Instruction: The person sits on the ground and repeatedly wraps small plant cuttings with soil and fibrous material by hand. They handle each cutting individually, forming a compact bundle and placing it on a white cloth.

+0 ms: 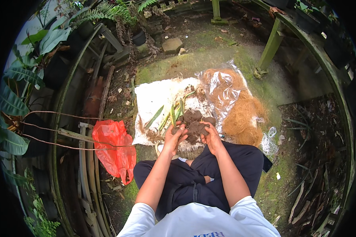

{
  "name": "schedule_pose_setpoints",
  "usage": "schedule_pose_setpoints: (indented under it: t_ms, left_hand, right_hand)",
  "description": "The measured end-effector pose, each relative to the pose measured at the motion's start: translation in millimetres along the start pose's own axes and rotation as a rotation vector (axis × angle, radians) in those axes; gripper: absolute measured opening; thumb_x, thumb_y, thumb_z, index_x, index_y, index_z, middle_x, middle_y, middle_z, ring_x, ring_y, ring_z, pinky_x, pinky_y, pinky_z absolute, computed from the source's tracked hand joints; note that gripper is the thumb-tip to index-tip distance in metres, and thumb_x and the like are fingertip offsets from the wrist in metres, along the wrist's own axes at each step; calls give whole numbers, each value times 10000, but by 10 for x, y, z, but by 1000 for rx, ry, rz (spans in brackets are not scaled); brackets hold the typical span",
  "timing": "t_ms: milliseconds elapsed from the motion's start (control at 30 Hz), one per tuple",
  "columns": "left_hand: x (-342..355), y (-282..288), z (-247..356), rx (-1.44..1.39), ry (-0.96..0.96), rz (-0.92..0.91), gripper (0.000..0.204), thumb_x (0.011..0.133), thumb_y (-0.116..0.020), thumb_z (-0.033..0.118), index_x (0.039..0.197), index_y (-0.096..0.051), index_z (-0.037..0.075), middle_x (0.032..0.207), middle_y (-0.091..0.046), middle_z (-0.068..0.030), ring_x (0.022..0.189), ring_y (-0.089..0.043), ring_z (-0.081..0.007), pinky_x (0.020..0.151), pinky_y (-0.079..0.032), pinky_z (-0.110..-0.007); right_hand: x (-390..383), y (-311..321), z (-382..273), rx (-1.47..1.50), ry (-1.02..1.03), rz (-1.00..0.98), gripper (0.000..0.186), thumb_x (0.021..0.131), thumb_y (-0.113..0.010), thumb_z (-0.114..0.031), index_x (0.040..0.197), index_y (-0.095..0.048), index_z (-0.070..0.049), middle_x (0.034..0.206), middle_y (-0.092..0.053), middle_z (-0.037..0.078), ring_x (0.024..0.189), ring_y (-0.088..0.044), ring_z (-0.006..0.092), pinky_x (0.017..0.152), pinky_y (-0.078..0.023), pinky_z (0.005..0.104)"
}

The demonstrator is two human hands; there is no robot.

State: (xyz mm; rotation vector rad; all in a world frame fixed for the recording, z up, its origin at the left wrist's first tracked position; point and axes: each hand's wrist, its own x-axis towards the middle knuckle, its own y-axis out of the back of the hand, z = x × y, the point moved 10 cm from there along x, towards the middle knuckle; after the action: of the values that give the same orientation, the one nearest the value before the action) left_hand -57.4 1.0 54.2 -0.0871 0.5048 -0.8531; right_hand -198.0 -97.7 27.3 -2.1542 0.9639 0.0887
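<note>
Dark, moist soil [194, 132] lies in clumps in front of me, on a white woven sack [149, 98]. My left hand [175, 139] curls around a dark lump at the soil's left side, its fingers bent. On the other side my right hand [212, 140] has its fingers closed on a clump of soil [208, 121]. Just beyond my left hand lie long green strap-like leaves [173, 115], and another green leaf [154, 117] rests to their left. Parts of both hands' fingers are hidden by the soil.
Brown coconut fibre [243, 118] spills from a clear plastic bag [224, 85] at the sack's right. A red plastic bag [114, 148] lies at left, near wooden planks [89, 173]. White string [269, 143] lies tangled at right. Benches with potted plants flank both sides.
</note>
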Motion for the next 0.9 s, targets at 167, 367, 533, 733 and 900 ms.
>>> schedule_pose_setpoints:
  t_ms: [167, 367, 533, 733, 900]
  left_hand:
    - [-90, -244, -137, 59, 80, -111, 418, 909, -709, 94, 1290, -546, 40, 1102, -657, -93, 947, -686, -170, 724, -609, -259]
    - [-189, -149, -262, -6, -50, 71, 229, 890, -703, 43, 1068, -560, 51, 980, -639, -54, 810, -654, -119, 647, -591, -239]
    - [-418, -310, -574, -295, -8, 182, 232, 899, -691, 35, 1065, -538, 89, 950, -616, -20, 801, -640, -103, 642, -586, -233]
    - [-388, -231, -555, -381, 9, 262, 275, 913, -677, 39, 1112, -500, 108, 988, -621, -24, 837, -647, -108, 656, -596, -261]
    - [-251, 376, -225, -143, -42, 287, 316, 898, -707, 118, 1155, -521, 114, 1041, -605, -28, 943, -599, -127, 743, -555, -292]
  right_hand:
    - [-19, -107, 48, -227, -21, -84, 256, 1052, -518, -287, 1255, -553, -136, 726, -419, -53, 611, -426, 50, 538, -340, 215]
    - [-22, -112, 38, -240, 88, -35, 215, 1061, -503, -319, 1128, -571, -127, 728, -414, -70, 574, -413, 34, 502, -326, 204]
    - [-47, 38, 17, -117, 94, 102, 191, 1065, -494, -310, 1067, -558, -130, 758, -438, -59, 574, -430, 32, 489, -343, 207]
    - [-59, 162, 0, -25, 147, 255, 192, 1067, -486, -327, 1111, -537, -148, 760, -440, -39, 581, -417, 36, 501, -350, 202]
    - [-5, 516, -184, 62, 267, 432, 248, 1058, -503, -327, 1222, -495, -142, 768, -452, -23, 603, -445, 44, 526, -371, 195]
